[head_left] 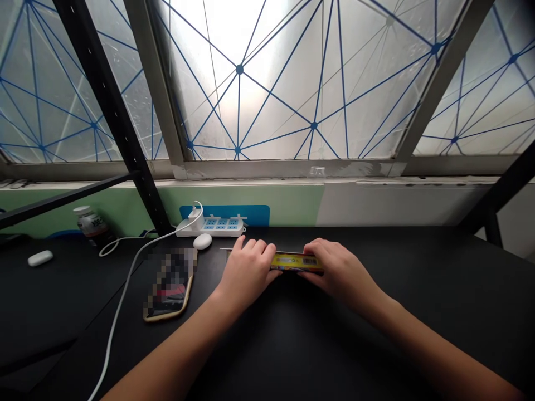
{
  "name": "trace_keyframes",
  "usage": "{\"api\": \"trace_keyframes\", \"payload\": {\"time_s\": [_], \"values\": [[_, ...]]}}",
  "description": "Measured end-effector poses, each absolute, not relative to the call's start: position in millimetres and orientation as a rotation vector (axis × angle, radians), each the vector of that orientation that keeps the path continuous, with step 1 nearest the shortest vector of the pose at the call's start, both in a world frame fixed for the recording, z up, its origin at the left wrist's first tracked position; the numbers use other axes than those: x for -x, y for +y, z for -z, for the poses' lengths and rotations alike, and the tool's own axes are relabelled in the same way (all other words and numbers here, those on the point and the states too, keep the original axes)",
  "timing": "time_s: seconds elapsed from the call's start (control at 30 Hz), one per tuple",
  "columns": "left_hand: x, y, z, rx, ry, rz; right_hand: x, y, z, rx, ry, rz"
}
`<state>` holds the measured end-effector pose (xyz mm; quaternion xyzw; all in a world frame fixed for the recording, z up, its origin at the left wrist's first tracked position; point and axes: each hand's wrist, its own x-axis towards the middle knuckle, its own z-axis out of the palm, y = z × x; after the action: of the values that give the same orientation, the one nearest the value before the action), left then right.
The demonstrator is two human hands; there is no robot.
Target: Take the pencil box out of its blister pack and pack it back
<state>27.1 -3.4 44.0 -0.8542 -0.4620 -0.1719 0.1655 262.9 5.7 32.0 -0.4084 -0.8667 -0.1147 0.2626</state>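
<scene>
A long, flat yellow box with a barcode lies on the black table in front of me. My left hand is closed over its left end, fingers curled on top. My right hand grips its right end, fingers wrapped around the far side. A thin light strip pokes out on the table left of my left hand; I cannot make out what it is.
A phone lies left of my left hand. Behind it sit a white power strip with a charger and cable, and a white earbud case. Further left are a small bottle and another white case. A window fills the back.
</scene>
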Motion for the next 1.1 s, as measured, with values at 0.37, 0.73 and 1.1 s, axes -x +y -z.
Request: {"api": "trace_keyframes", "payload": {"time_s": [0.37,0.73,1.1], "values": [[-28.5,-5.4,-41.1,2.479,-1.277,0.382,-250.4,-4.6,-28.3,1.071,-2.507,0.270],[-30.8,-3.9,-32.5,2.619,-1.234,0.396,-252.3,-0.3,-17.1,0.992,-2.681,-0.106],[-20.1,10.1,-12.8,2.736,-1.556,0.332,-253.2,1.6,-18.2,1.043,-2.747,-0.216]]}}
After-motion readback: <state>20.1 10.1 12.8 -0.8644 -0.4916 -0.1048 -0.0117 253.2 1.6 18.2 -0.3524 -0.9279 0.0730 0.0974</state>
